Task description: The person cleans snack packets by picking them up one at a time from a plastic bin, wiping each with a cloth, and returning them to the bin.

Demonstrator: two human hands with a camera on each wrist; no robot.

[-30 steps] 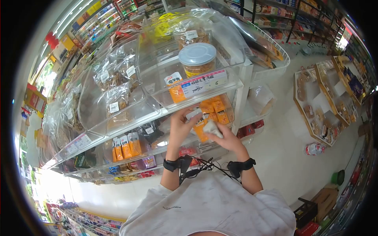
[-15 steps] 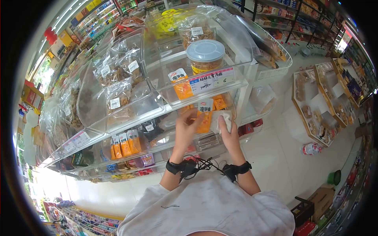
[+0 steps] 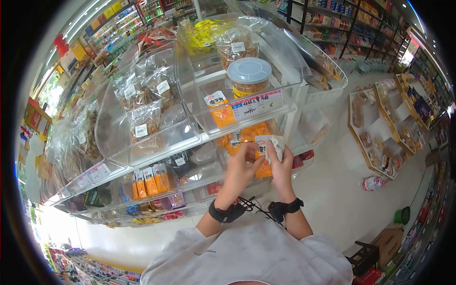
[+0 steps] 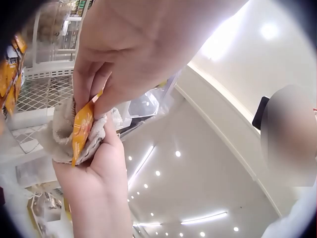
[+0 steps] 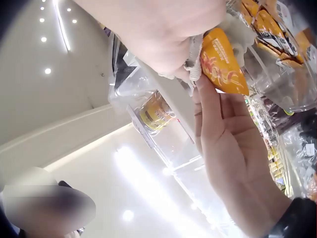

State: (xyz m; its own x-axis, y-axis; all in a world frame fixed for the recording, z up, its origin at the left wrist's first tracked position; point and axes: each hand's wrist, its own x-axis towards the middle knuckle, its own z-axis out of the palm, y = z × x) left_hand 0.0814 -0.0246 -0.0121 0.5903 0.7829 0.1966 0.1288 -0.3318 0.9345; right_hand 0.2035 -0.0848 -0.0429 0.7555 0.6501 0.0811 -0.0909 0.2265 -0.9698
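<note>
An orange and white snack packet (image 3: 261,148) is pinched at its edge by the fingers of my left hand (image 3: 243,167). My right hand (image 3: 282,167) grips a crumpled off-white cloth (image 3: 275,146) against the same packet. In the left wrist view, folds of the cloth (image 4: 59,131) lie on both sides of the packet (image 4: 82,130). The packet's printed orange face (image 5: 223,62) shows in the right wrist view. Just beyond the hands, more orange packets (image 3: 254,132) lie in a clear bin on the lower shelf.
On the upper shelf, a lidded tub (image 3: 249,78) and a single orange packet (image 3: 219,108) stand behind a price label (image 3: 259,105). Bagged dried goods (image 3: 142,118) fill the bin to the left. A wire basket (image 3: 332,90) sticks out at the shelf's right end.
The packet has come up from the bin in my left hand and shifted right. The cloth in my right hand, earlier beside the packet, now folds around it.
</note>
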